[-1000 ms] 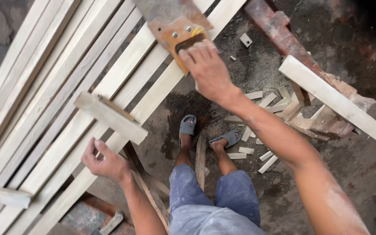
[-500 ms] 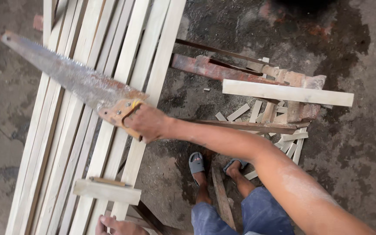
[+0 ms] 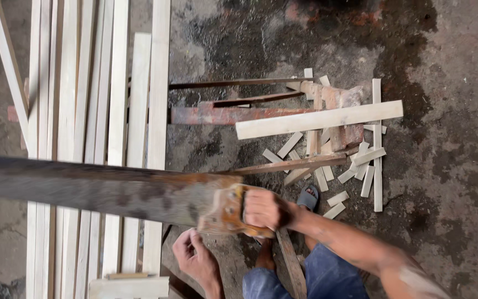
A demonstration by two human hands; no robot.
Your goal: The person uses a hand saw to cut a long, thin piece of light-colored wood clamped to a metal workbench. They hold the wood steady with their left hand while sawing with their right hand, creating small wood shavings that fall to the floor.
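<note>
My right hand (image 3: 264,210) grips the wooden handle of a rusty hand saw (image 3: 100,191), whose long blade reaches left across the frame above the pale planks (image 3: 120,99). My left hand (image 3: 195,257) is low in the frame, fingers loosely curled, just right of a short pale board (image 3: 131,287) at the bottom edge. I cannot tell whether it touches that board. My feet in sandals (image 3: 308,196) and blue trousers (image 3: 305,277) show below the saw handle.
Several long pale planks lie side by side on the left. A rusty metal stand (image 3: 239,113) carries a pale cut board (image 3: 319,119) at centre right. Short wood offcuts (image 3: 355,171) are scattered on the dark stained concrete floor (image 3: 443,166).
The view swung right. My right hand brought the saw down and nearer, its blade now level across the planks. My left hand came up into view beside the short board.
</note>
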